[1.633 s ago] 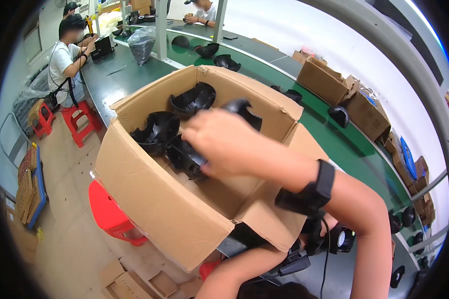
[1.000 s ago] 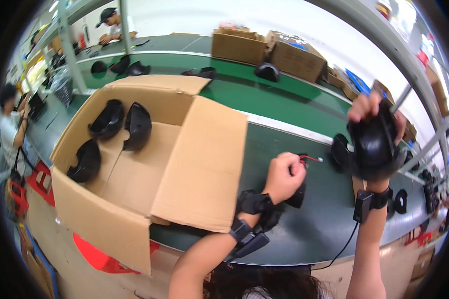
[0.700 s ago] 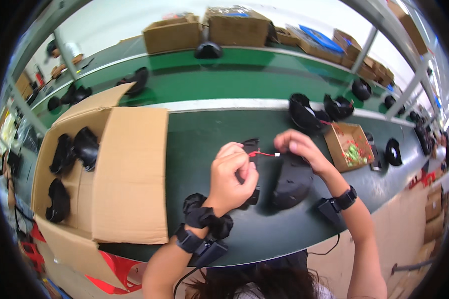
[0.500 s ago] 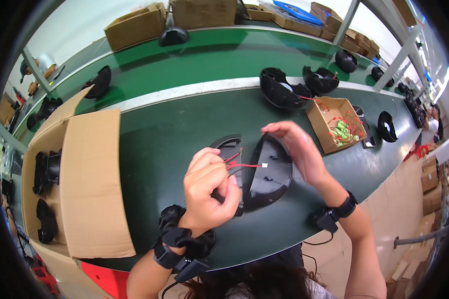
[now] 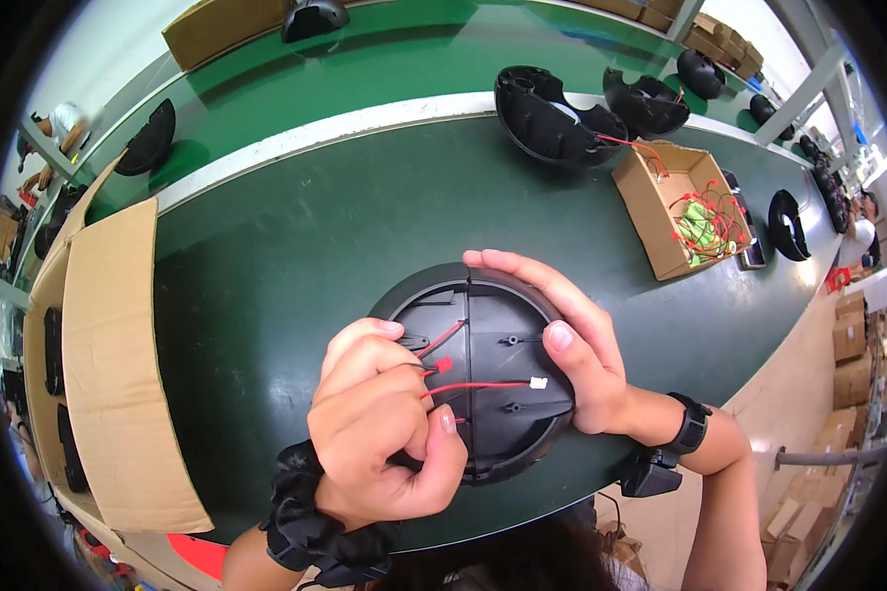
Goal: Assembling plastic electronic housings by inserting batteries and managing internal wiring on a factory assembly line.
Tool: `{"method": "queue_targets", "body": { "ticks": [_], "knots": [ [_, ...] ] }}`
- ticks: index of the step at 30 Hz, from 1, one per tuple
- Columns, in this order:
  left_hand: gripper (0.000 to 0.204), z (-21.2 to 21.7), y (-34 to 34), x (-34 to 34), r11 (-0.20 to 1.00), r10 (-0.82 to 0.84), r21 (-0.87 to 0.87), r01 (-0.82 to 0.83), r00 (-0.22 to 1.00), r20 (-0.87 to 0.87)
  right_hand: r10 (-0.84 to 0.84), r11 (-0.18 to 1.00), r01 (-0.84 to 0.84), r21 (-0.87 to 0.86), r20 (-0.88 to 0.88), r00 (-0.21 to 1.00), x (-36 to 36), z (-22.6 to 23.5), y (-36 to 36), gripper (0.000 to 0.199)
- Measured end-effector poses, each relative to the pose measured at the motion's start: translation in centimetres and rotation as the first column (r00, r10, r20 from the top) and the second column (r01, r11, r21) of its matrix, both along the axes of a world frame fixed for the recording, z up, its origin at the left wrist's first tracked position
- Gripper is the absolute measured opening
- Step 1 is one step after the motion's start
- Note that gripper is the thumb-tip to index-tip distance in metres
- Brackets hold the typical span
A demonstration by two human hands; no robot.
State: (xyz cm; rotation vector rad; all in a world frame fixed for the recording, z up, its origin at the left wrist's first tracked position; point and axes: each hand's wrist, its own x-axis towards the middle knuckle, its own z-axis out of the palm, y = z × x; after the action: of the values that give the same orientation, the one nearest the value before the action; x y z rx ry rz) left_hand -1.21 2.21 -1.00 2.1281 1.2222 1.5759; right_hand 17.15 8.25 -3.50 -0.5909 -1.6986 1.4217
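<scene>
Two black half-round plastic shells meet edge to edge in front of me and form a round dish with a seam down its middle. The left shell (image 5: 404, 295) is partly covered by my left hand (image 5: 384, 424), whose fingers curl over it. A red-and-black wire with a red connector (image 5: 443, 364) and a red wire with a white connector (image 5: 538, 383) come out by those fingers; whether the fingers pinch the wires is hidden. My right hand (image 5: 586, 355) wraps the outer rim of the right shell (image 5: 508, 360), thumb on its edge.
An open cardboard box (image 5: 118, 364) with black parts inside stands at the left. At the right, a small carton (image 5: 650, 222) holds red wires and green pieces. More black shells (image 5: 552, 118) lie near the white rail (image 5: 335, 133). Other people are far off at both sides.
The right shell has moved left against the left shell, closing the gap between them. My right hand has closed round its rim. The view has shifted closer to the dish.
</scene>
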Motion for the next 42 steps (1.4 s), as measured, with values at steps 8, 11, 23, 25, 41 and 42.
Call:
{"method": "queue_targets", "body": {
  "ticks": [8, 11, 23, 25, 41, 42],
  "knots": [
    [0.027, 0.2, -0.3, 0.2, 1.000, -0.013, -0.028, 0.011, 0.999, -0.048, -0.020, 0.999, 0.018, 0.037, 0.073, 0.997, 0.5, -0.1, 0.3, 0.068],
    [0.026, 0.2, -0.7, 0.1, 0.999, 0.003, -0.036, -0.006, 0.997, -0.081, 0.020, 1.000, -0.021, 0.017, 0.067, 0.998, 0.3, -0.3, 0.3, 0.068],
    [0.024, 0.3, -0.8, -0.1, 0.999, -0.022, -0.031, 0.019, 0.995, -0.095, -0.014, 0.991, 0.007, 0.135, 0.050, 0.999, 0.3, -0.2, -0.1, 0.053],
    [0.024, 0.0, -0.8, 0.0, 0.999, -0.020, -0.032, 0.017, 0.995, -0.094, -0.011, 0.993, 0.006, 0.121, 0.040, 0.999, 0.2, -0.4, -0.1, 0.052],
    [0.025, 0.1, -0.4, -0.1, 0.999, -0.051, 0.016, 0.051, 0.998, -0.024, 0.116, 0.979, -0.132, -0.156, -0.109, 0.987, 0.2, 0.5, -0.6, 0.076],
    [0.027, -0.1, -0.3, -0.2, 0.997, -0.070, -0.012, 0.070, 0.998, -0.007, 0.202, 0.949, -0.228, -0.218, -0.135, 0.970, 0.8, 0.6, -0.2, 0.084]
  ]
}}
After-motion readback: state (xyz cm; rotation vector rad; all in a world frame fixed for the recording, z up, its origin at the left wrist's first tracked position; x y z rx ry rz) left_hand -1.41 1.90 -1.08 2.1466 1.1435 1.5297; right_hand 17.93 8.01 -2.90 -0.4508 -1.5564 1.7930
